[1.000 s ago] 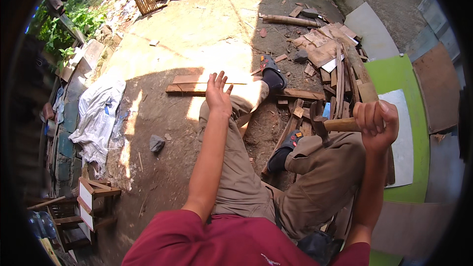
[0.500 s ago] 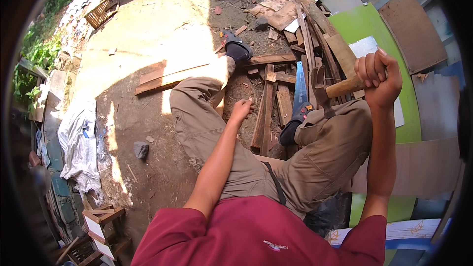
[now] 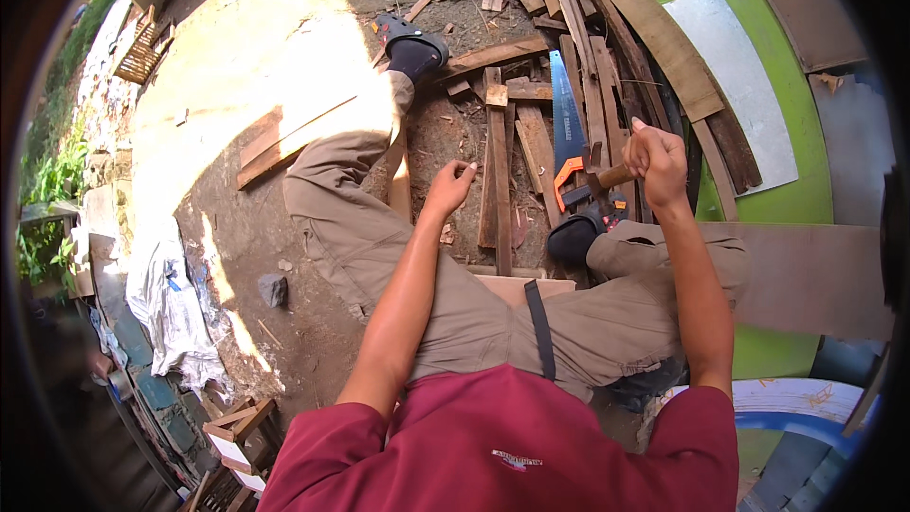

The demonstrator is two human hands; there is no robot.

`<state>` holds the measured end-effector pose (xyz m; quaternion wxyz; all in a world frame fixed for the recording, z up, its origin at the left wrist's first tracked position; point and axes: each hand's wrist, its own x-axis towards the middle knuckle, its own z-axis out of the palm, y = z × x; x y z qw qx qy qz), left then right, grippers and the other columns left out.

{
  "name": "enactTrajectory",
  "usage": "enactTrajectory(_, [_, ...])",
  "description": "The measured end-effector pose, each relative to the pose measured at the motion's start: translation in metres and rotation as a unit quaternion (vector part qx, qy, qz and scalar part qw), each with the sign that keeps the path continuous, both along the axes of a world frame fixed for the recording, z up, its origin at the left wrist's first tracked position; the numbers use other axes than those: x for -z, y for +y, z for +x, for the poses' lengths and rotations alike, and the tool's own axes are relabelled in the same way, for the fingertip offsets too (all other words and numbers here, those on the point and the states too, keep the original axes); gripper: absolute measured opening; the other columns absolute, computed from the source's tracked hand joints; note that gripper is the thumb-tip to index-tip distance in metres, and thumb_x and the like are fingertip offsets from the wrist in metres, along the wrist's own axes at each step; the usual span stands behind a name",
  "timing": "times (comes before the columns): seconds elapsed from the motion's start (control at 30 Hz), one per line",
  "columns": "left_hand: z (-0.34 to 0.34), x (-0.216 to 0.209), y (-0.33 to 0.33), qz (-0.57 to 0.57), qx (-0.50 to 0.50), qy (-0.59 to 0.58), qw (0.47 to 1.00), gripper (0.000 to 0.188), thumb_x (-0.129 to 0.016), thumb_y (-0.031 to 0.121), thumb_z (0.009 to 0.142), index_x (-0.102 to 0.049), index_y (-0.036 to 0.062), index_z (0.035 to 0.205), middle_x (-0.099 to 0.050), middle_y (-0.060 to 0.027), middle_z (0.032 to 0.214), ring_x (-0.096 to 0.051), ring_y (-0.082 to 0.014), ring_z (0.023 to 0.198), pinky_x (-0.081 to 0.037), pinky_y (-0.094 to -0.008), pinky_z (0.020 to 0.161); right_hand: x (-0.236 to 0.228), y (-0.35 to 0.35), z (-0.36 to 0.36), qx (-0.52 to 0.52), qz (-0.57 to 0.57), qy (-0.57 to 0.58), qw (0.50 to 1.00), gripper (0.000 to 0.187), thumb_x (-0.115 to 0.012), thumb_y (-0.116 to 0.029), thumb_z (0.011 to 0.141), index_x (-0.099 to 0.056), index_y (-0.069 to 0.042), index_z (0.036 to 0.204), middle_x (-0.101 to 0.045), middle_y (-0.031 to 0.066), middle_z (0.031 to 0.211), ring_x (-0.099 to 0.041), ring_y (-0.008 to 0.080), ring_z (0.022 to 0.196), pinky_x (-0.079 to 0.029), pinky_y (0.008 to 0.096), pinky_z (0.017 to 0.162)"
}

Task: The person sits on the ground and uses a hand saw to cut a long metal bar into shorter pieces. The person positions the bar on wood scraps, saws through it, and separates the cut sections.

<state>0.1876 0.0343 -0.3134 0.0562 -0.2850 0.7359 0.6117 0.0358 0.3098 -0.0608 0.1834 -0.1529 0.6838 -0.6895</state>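
Observation:
My right hand (image 3: 656, 163) is closed round the wooden handle of a claw hammer (image 3: 616, 174), held above my right foot. The hammer's dark metal head (image 3: 596, 173) points left, in front of the orange handle of a handsaw (image 3: 566, 118) with a blue blade. Over my left thigh, my left hand (image 3: 449, 192) has its thumb and fingers pinched together. Whatever it may hold is too small to make out. Just right of that hand lie narrow wooden strips (image 3: 497, 180), with a small pale wood block (image 3: 496, 95) across them near the far end.
A pile of long planks (image 3: 597, 66) lies at the far right, beside a green board (image 3: 796, 85) and a grey-white sheet (image 3: 739, 85). More boards (image 3: 303, 142) rest beyond my left knee. A grey stone (image 3: 273, 289) and a white sack (image 3: 175, 303) are at the left.
My right hand has brought the hammer down and to the left, from above my right knee to over the saw handle. My left hand stays pinched. The whole view has shifted.

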Motion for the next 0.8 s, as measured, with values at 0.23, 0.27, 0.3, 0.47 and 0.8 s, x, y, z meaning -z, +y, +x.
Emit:
enactTrajectory(0.23, [-0.062, 0.017, 0.011, -0.142, 0.062, -0.090, 0.984, 0.063, -0.069, 0.042, 0.092, -0.056, -0.0075, 0.129, -0.065, -0.0273, 0.123, -0.063, -0.0390, 0.118, -0.048, -0.0452, 0.101, 0.043, 0.050, 0.015, 0.058, 0.002, -0.062, 0.996, 0.051, -0.053, -0.013, 0.103, -0.040, -0.008, 0.054, -0.038, -0.0030, 0.050, -0.033, 0.0060, 0.043, -0.027, 0.0276, 0.044])
enactTrajectory(0.27, [-0.076, 0.027, 0.009, -0.179, 0.077, -0.088, 0.977, 0.069, -0.070, 0.044, 0.091, -0.051, -0.0074, 0.134, -0.062, -0.0282, 0.128, -0.060, -0.0400, 0.122, -0.047, -0.0453, 0.104, 0.046, 0.058, 0.011, 0.074, -0.004, -0.071, 0.995, 0.051, -0.053, -0.013, 0.103, -0.040, -0.008, 0.054, -0.038, -0.0031, 0.050, -0.033, 0.0059, 0.044, -0.027, 0.0276, 0.044])
enactTrajectory(0.3, [-0.089, 0.037, 0.007, -0.217, 0.091, -0.086, 0.968, 0.075, -0.070, 0.046, 0.091, -0.047, -0.0073, 0.138, -0.059, -0.0291, 0.132, -0.057, -0.0409, 0.126, -0.045, -0.0455, 0.107, 0.050, 0.067, 0.009, 0.090, -0.011, -0.079, 0.993, 0.051, -0.053, -0.013, 0.103, -0.040, -0.008, 0.054, -0.038, -0.0032, 0.050, -0.034, 0.0058, 0.044, -0.027, 0.0275, 0.044])
enactTrajectory(0.47, [-0.160, 0.052, 0.006, -0.303, 0.075, -0.086, 0.946, 0.102, -0.072, 0.055, 0.086, -0.026, -0.0073, 0.152, -0.044, -0.0320, 0.149, -0.046, -0.0431, 0.137, -0.039, -0.0452, 0.114, 0.070, 0.104, 0.007, 0.150, 0.043, -0.071, 0.985, 0.051, -0.056, -0.015, 0.103, -0.041, -0.007, 0.055, -0.038, -0.0051, 0.052, -0.033, 0.0043, 0.048, -0.026, 0.0271, 0.046])
enactTrajectory(0.8, [-0.167, 0.058, 0.040, -0.246, -0.052, 0.065, 0.966, 0.055, -0.075, 0.045, 0.087, -0.068, -0.0058, 0.109, -0.072, -0.0212, 0.101, -0.069, -0.0330, 0.101, -0.051, -0.0420, 0.090, 0.088, 0.133, -0.011, 0.169, 0.065, -0.074, 0.981, 0.049, -0.058, -0.017, 0.103, -0.044, -0.004, 0.058, -0.043, -0.0064, 0.056, -0.036, 0.0026, 0.054, -0.026, 0.0270, 0.050])
